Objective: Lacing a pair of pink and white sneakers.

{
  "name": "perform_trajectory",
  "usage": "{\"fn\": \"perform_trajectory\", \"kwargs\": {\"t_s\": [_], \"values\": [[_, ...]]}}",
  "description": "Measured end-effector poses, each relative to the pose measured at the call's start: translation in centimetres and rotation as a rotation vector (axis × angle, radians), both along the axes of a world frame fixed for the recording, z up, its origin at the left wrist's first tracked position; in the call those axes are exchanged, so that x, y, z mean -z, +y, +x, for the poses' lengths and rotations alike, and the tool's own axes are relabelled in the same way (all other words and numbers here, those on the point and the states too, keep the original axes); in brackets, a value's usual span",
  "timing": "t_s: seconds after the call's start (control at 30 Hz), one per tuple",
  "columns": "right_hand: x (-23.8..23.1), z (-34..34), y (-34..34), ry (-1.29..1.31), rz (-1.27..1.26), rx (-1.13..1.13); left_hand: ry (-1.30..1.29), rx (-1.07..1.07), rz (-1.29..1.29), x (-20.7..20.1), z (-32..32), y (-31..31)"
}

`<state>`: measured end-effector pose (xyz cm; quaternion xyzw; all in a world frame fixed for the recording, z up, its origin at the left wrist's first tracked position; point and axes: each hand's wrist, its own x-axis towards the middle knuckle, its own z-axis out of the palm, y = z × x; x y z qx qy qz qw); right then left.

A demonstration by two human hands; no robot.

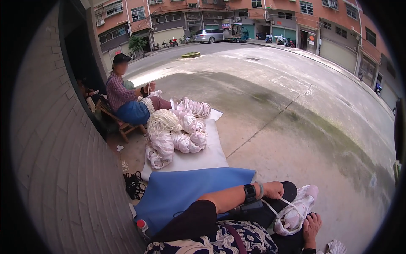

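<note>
A white and pale pink sneaker (301, 207) lies across my lap, its toe pointing up and away. My left hand (274, 190), with a dark watch and a bracelet at its wrist, is closed on a white shoelace (290, 202). The lace stretches from those fingers down to the shoe's opening, with another strand hanging to the left. By the right side of the shoe is my right hand (312, 227), its fingers bent. Whatever lies between those fingers is too small to make out.
Blue sheeting (182, 190) and a pale mat (215, 148) cover the ground ahead. Bundled pinkish-white pieces (186, 142) and a heap of cream laces (164, 121) lie beside a seated person (122, 93). Black cords (134, 185), a red-capped bottle (141, 224) and a brick wall (55, 139) are left.
</note>
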<state>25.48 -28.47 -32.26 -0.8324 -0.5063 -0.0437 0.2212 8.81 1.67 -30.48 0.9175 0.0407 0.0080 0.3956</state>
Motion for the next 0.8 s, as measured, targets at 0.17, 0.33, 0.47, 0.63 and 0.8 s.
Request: {"fn": "perform_trajectory", "kwargs": {"t_s": [0.17,0.33,0.47,0.63,0.8], "values": [[0.7,0.7,-0.1,-0.025,0.027,-0.031,0.083,-0.205,0.318,-2.0,-1.2,0.9],[1.3,1.3,-0.3,-0.056,0.065,-0.058,0.074,-0.202,0.479,-1.1,-1.7,1.8],[1.1,1.3,-0.1,-0.073,0.029,-0.061,-0.014,-0.162,0.586,-0.2,-1.5,1.4],[0.9,1.5,-0.3,0.032,0.074,-0.123,-0.021,-0.166,0.657,0.5,-1.0,0.8],[-2.5,2.2,-1.8,0.148,0.031,-0.072,-0.166,-0.191,0.566,1.6,-0.1,0.3]]}}
